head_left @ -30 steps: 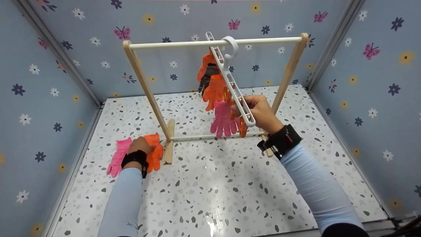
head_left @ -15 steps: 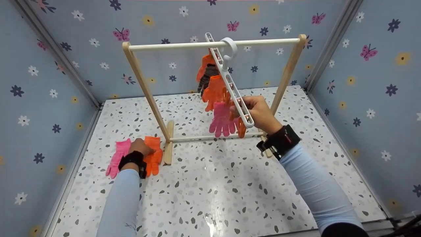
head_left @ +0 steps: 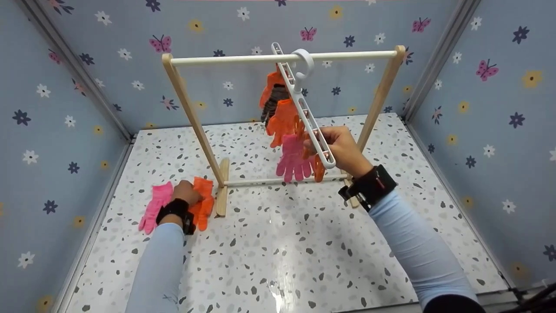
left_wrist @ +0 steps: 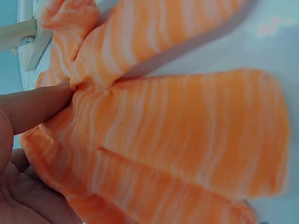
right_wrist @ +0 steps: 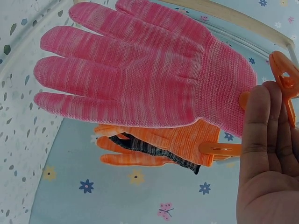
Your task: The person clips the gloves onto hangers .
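My left hand (head_left: 186,192) pinches an orange glove (head_left: 204,202) lying on the speckled surface at the left. In the left wrist view, the thumb presses into the glove's bunched, striped knit (left_wrist: 187,126), and the other fingers are partly hidden beneath it. My right hand (head_left: 345,148) is at the near end of a white hanger (head_left: 309,115). Its fingers grip an orange clothespin (right_wrist: 244,100) clipped at the cuff of a hanging pink glove (right_wrist: 140,70); most of this clothespin is hidden behind the fingers. Another orange clothespin (right_wrist: 284,77) hangs at the hanger's end, bearing no glove.
The hanger hooks over the top rail (head_left: 234,59) of a wooden rack. Farther along it hang orange gloves (head_left: 282,119) and a dark striped glove (head_left: 276,100). A second pink glove (head_left: 156,204) lies left of my left hand. Flower-patterned walls (head_left: 87,174) enclose the surface.
My left hand has shifted slightly left, and the orange glove under it has turned and bunched. The right hand and the hanging gloves stay nearly still.
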Demonstrator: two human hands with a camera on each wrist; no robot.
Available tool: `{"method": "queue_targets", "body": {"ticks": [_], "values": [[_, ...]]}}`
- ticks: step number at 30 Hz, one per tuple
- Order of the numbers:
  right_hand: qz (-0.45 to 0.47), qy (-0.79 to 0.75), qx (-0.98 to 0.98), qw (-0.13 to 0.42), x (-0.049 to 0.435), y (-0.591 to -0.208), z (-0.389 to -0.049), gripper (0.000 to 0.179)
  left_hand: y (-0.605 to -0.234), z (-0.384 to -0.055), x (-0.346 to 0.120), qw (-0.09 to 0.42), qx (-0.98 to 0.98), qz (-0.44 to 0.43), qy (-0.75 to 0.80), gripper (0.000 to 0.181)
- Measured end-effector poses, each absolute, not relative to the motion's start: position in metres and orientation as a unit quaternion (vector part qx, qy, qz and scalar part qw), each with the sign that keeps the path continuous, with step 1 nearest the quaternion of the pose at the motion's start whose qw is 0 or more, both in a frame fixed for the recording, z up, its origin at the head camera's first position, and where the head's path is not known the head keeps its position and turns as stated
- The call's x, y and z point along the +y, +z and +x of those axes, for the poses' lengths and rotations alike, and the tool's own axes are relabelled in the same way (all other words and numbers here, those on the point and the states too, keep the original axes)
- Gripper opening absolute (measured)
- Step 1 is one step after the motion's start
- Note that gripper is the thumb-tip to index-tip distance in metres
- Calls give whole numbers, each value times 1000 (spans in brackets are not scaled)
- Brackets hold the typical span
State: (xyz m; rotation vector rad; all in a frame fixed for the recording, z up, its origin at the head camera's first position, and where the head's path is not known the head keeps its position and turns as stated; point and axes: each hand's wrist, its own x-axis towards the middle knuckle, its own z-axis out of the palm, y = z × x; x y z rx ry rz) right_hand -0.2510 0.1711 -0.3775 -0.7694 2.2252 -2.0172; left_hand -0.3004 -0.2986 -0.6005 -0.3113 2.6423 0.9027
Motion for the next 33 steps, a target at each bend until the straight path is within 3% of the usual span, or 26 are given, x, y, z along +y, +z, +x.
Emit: {"method": "queue_targets", "body": {"ticks": [6, 9, 16, 23, 33], "values": [[-245, -639, 729, 13, 172, -376, -251, 10, -567, -278, -291, 142, 919, -112, 349, 56], [-247, -637, 730, 9, 172, -376, -251, 11, -565, -278, -294, 116, 921, -110, 355, 49], [-247, -647, 721, 10, 171, -376, -250, 13, -557, -272, -295, 76, 913, -110, 385, 55], [-243, -653, 717, 8, 171, -379, -251, 13, -547, -264, -294, 0, 902, -92, 422, 28], [-237, -648, 724, 12, 171, -379, -252, 11, -536, -247, -289, -51, 886, -105, 448, 22]]}}
